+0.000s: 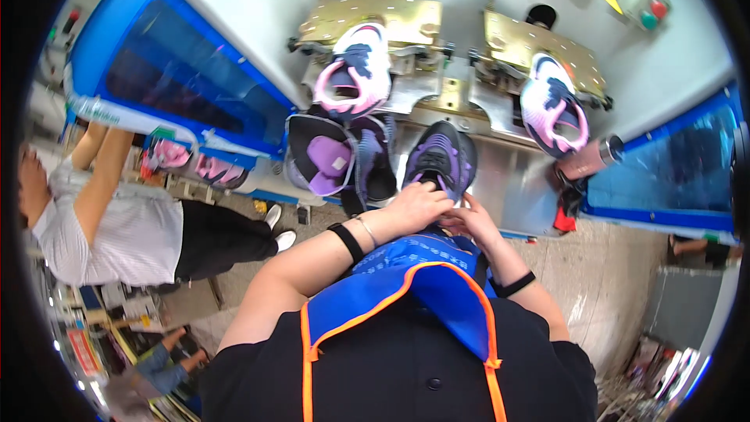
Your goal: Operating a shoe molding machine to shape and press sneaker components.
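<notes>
A black and purple sneaker [439,158] points away from me at the front edge of the machine bed. My left hand [422,205] is closed on it at the ankle opening, fingers bent over the tongue and collar. My right hand [473,220] grips the heel end from the right, its fingertips partly hidden. Just left of this sneaker lies a dark shoe [376,160] with purple trim. Beside that is a black, open-topped piece with a purple lining [322,158]. Farther back, a white and pink sneaker [355,70] and a second white and pink sneaker [553,105] rest on the machine.
Two brass-coloured perforated plates [371,22] stand behind the shoes. A pink bottle [587,159] lies at the right. Blue-framed window panels [195,70] flank the machine. A control box [642,1] carries red and green buttons. A person in a striped shirt [129,227] stands at the left.
</notes>
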`<act>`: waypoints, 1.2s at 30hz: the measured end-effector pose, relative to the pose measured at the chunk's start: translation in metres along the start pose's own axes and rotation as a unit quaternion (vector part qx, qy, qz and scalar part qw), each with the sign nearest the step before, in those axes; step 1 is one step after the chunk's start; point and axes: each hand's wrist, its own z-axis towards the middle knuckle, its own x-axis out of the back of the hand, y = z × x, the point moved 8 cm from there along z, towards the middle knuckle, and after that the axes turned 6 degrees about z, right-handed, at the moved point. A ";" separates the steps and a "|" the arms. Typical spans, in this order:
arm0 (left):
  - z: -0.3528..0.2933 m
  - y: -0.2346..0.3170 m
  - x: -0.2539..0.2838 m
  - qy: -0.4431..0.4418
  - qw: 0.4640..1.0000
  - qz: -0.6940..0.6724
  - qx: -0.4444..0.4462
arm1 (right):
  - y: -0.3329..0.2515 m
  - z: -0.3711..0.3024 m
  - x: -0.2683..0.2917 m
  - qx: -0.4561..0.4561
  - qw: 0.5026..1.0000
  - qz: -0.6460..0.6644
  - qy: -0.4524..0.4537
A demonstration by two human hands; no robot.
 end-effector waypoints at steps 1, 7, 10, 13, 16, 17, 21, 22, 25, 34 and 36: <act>0.001 0.003 0.007 -0.004 1.000 -0.023 0.004 | 0.004 0.000 0.009 -0.003 0.999 -0.022 0.028; -0.066 -0.034 0.105 0.263 0.946 -0.086 0.169 | -0.092 -0.064 0.000 0.361 0.865 -0.262 0.229; -0.127 -0.080 0.108 0.343 0.864 -0.016 0.368 | -0.143 -0.073 -0.065 0.491 0.821 -0.277 0.095; -0.143 -0.114 0.077 0.298 0.835 0.020 0.462 | -0.158 -0.021 -0.114 0.436 0.859 -0.269 0.007; -0.125 -0.135 0.030 0.137 0.852 -0.054 0.503 | -0.139 0.102 -0.107 0.273 0.925 -0.261 0.031; -0.132 -0.140 0.005 0.039 0.837 -0.136 0.529 | -0.136 0.113 -0.123 0.168 0.957 -0.238 0.008; -0.157 -0.117 0.001 0.138 0.876 -0.113 0.449 | -0.131 0.126 -0.145 0.113 0.972 -0.207 0.014; -0.163 -0.114 -0.001 0.132 0.881 -0.119 0.439 | -0.131 0.123 -0.146 0.107 0.969 -0.217 0.054; -0.171 -0.124 0.003 0.182 0.858 -0.188 0.443 | -0.143 0.112 -0.160 0.158 0.958 -0.238 0.026; -0.241 -0.140 0.003 0.243 0.769 -0.364 0.465 | -0.141 -0.053 -0.123 0.218 0.971 -0.081 -0.058; -0.241 -0.147 -0.005 0.273 0.761 -0.367 0.460 | -0.157 -0.100 -0.100 0.367 0.914 -0.160 -0.062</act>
